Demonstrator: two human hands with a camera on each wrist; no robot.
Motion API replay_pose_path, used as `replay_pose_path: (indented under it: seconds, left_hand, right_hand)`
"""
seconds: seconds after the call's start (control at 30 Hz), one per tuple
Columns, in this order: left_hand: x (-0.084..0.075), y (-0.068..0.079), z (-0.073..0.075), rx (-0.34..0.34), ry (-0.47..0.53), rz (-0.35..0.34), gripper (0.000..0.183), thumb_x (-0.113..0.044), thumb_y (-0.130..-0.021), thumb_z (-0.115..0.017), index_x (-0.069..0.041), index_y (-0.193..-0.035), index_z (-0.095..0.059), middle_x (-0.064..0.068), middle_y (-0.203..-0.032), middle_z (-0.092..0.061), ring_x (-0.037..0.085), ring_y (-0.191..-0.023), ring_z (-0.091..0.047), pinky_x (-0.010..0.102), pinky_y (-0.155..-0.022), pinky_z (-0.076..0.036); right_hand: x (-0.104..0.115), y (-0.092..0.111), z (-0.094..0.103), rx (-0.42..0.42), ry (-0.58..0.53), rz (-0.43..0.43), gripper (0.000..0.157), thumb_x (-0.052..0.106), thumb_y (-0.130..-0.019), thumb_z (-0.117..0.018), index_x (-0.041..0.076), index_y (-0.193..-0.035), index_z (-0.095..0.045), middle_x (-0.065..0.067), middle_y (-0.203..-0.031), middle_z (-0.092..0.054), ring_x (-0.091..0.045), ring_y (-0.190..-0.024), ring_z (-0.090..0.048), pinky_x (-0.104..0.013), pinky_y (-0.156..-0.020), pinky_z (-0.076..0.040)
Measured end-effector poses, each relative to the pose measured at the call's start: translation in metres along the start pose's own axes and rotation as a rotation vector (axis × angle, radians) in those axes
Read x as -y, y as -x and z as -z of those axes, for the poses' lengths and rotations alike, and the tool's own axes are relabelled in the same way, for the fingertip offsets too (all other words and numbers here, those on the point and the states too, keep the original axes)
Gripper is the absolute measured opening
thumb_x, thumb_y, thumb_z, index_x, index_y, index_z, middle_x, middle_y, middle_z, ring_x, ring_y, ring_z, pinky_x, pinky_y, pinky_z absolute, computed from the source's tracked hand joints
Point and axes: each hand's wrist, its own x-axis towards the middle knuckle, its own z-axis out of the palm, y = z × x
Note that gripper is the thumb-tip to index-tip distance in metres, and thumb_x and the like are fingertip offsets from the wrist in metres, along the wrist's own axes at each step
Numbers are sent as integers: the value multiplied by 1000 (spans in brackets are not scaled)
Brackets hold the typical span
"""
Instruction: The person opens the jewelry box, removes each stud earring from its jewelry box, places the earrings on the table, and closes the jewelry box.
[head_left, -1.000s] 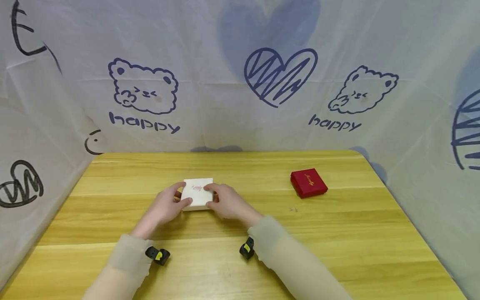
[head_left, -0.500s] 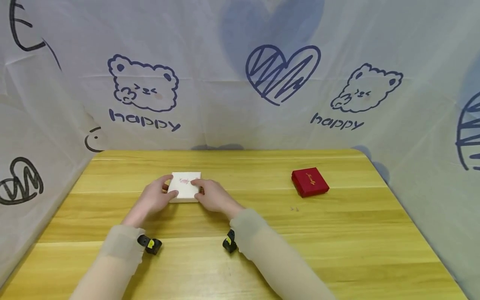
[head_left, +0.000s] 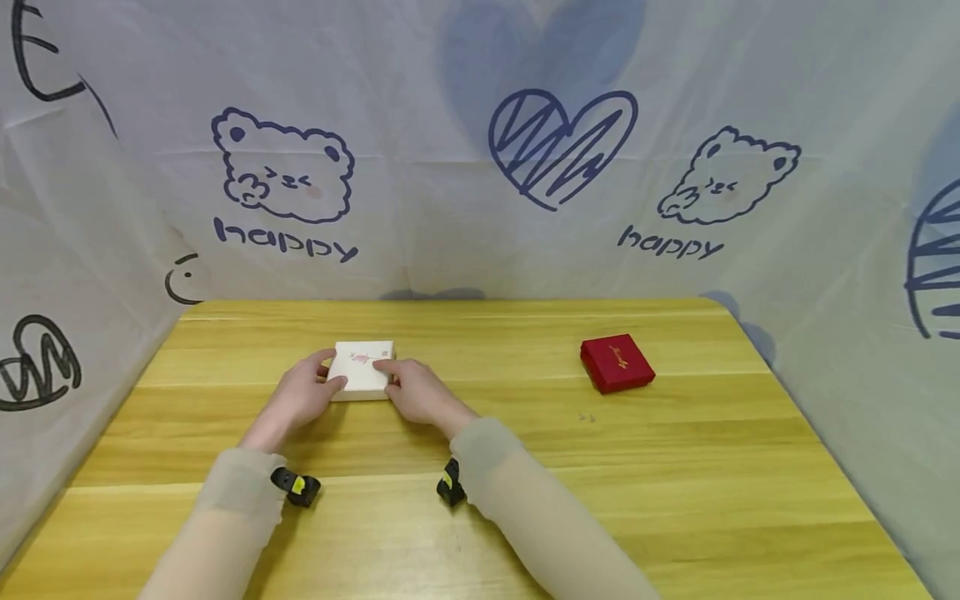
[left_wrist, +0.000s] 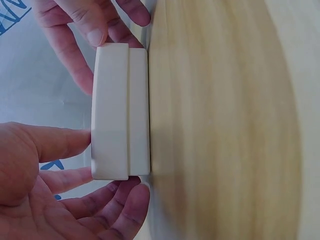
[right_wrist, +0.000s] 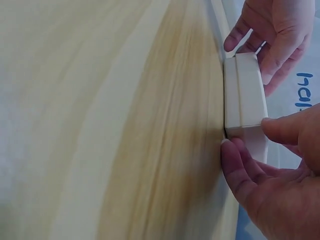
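Note:
A small square white box (head_left: 362, 372) with a pink print on its lid rests on the table left of the middle. My left hand (head_left: 300, 392) holds its left side, the thumb at the near corner. On the opposite side my right hand (head_left: 420, 393) grips the box, one finger lying over the top and the thumb at the near right corner. From the left wrist, the lid (left_wrist: 110, 112) appears as a wider band over the base (left_wrist: 138, 112), seated on it. The right wrist view shows fingers (right_wrist: 242, 170) curled low against the box's side.
To the right on the wooden table (head_left: 480, 517) lies a red box (head_left: 617, 364) with gold lettering. Small dark marks (head_left: 587, 417) show on the wood in front of it. A white cloth (head_left: 420, 225) with blue drawings hangs behind the table and at both sides.
Both hands have moved the white box to the left and slightly away over the table, mostly in the first half second. The red box stays where it was.

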Motion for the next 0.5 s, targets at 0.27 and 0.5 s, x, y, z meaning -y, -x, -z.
replay_pose_path:
  seconds: [0.27,0.5]
  left_hand:
    - [0,0,1,-18,0,13,64,-18,-102,-51,11,-150,-21,37,-132,-46,46,-119,-49,55,-93,-45]
    - [0,4,0,-23,10,37,68,-19,-101,-53,11,-150,-17,38,-134,-45,47,-121,-48,55,-95,-45]
  right_hand:
    - [-1,0,-1,3,29,26,46,6,-100,-52,13,-146,-49,-9,-138,-55,-18,-125,-51,-30,-104,-41]
    - [1,3,0,23,18,35,49,10,-100,-55,9,-147,-45,-11,-140,-53,-18,-121,-51,-29,-104,-40]
